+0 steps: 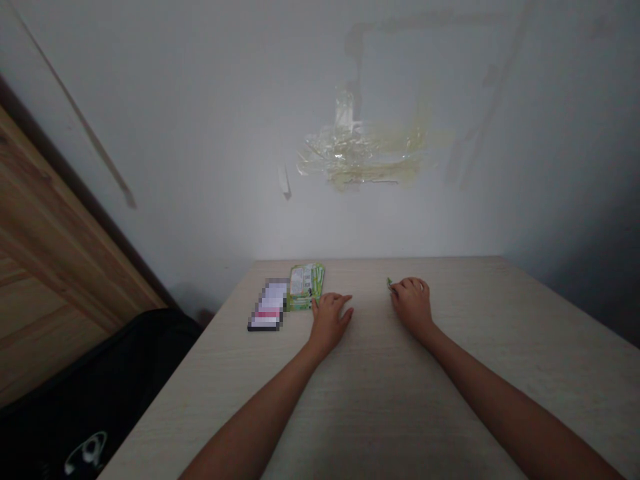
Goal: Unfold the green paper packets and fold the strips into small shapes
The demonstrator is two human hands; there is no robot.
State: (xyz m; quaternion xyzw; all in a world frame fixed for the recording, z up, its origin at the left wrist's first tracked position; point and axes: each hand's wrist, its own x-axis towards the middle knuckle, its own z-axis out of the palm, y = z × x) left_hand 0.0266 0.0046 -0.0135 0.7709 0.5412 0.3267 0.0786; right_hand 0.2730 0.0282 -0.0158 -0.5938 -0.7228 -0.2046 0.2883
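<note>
My left hand lies on the table with its thumb and forefinger apart, holding nothing. Its outer fingers are beside the lower right edge of a stack of green-and-white printed cards or packets, fanned out a little. Off to the right, my right hand is closed, its fingers pinching a small green piece. Only the tip of that piece shows past the fingertips, so its kind is hidden. Left of the stack lies a flat dark-edged device like a phone, its lit screen blurred out.
The pale wood-grain table meets a grey wall at its far edge. Peeling clear tape sticks to the wall. At the left are wooden panelling and a black bag-like thing beside the table.
</note>
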